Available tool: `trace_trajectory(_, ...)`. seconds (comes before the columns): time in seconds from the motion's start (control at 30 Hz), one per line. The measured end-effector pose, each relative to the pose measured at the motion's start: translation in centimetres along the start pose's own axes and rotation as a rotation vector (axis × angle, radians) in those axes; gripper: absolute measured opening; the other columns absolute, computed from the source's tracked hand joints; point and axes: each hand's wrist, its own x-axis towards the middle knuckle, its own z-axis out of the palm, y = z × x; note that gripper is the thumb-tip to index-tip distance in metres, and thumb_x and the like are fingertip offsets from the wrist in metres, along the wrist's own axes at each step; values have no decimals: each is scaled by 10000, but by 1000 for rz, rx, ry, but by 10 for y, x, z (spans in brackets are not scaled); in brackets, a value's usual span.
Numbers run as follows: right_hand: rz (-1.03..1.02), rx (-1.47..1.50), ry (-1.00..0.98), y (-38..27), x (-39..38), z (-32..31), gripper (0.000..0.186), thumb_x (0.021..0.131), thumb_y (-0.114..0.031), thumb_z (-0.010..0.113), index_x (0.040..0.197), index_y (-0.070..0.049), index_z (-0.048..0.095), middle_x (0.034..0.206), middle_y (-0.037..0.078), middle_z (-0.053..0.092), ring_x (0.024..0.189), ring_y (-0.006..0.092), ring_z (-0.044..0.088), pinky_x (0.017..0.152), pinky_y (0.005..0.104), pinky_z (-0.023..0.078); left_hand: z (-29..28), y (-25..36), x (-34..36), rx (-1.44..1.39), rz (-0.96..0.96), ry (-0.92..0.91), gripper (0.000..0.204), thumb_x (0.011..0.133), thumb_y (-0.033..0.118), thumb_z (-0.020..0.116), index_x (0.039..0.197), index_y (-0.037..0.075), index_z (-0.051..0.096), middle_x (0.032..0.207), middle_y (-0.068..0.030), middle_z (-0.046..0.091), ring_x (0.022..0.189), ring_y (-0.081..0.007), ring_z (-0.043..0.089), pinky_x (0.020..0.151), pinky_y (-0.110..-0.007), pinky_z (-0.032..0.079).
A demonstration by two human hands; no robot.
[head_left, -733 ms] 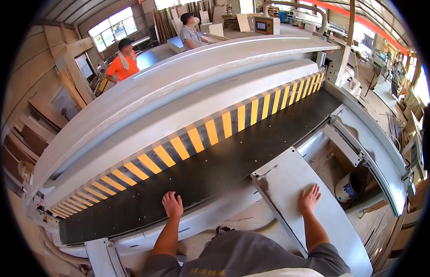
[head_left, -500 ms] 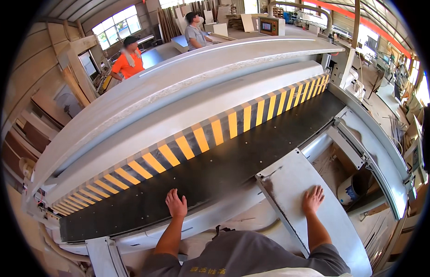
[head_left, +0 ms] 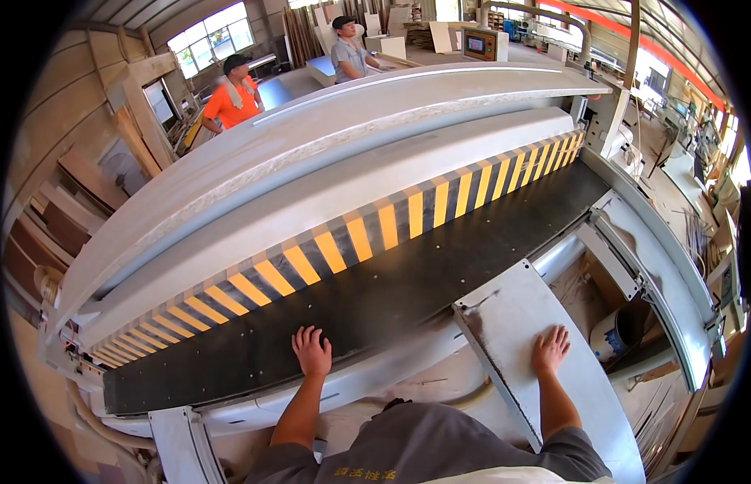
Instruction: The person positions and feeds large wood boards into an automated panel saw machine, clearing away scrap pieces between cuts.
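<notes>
My left hand (head_left: 312,351) lies palm down, fingers apart, on the front edge of the long black machine bed (head_left: 392,282). Nothing is in it. My right hand (head_left: 550,350) rests flat with spread fingers on the pale grey support table (head_left: 513,323), which juts from the bed toward me; this hand is empty too. Beyond both hands, a yellow-and-black striped guard strip (head_left: 359,236) runs along the bed, below the wide pale cover (head_left: 327,137) of a large machine that looks like a panel saw.
Two people stand behind the machine, one in an orange shirt (head_left: 230,103), one in grey (head_left: 349,58). A control screen box (head_left: 480,44) is at the back. Right of the support table are a bucket (head_left: 609,335) and a metal side rail (head_left: 654,266). Another narrow support (head_left: 180,444) stands lower left.
The view has shifted slightly, so the background sits a little farther right. Both hands keep their places on the bed and support table. The person in grey has turned their head.
</notes>
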Motion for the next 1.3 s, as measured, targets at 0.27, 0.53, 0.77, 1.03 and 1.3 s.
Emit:
trace_trajectory(0.27,-8,-16,-4,0,2,2,716,1063,-399,514,1649,-40,315,1758,154,233,1643,315,146,1328,512,95,3,-3,-1,-97,-40,-11,376,995,250,652,1337,96,619,1469,-141,553,1423,-362,463,1226,-535,321)
trace_trajectory(0.53,16,-39,-6,0,4,4,687,1081,-413,493,1659,-81,327,1767,115,229,1648,303,130,1329,505,79,-4,4,0,-65,-91,-20,484,1027,273,617,1474,105,540,1575,-149,481,1432,-375,458,1219,-522,336)
trace_trajectory(0.77,12,-38,-12,0,4,4,691,1081,-412,499,1660,-79,323,1767,122,226,1647,308,130,1327,509,81,4,-3,0,-64,-79,-45,457,1023,295,622,1432,95,578,1520,-132,537,1421,-361,466,1225,-517,323)
trace_trajectory(1.03,4,-40,3,2,4,5,701,1079,-416,505,1660,-69,320,1761,130,240,1643,314,146,1321,522,99,1,0,0,-74,-78,-30,473,985,282,674,1406,81,592,1519,-152,519,1434,-358,447,1224,-524,316)
trace_trajectory(1.3,1,-21,4,1,2,4,713,1066,-401,512,1655,-50,314,1754,146,249,1641,315,153,1326,513,96,-4,3,0,-66,-63,-5,448,971,276,690,1375,92,631,1571,-165,458,1467,-384,400,1228,-537,301)
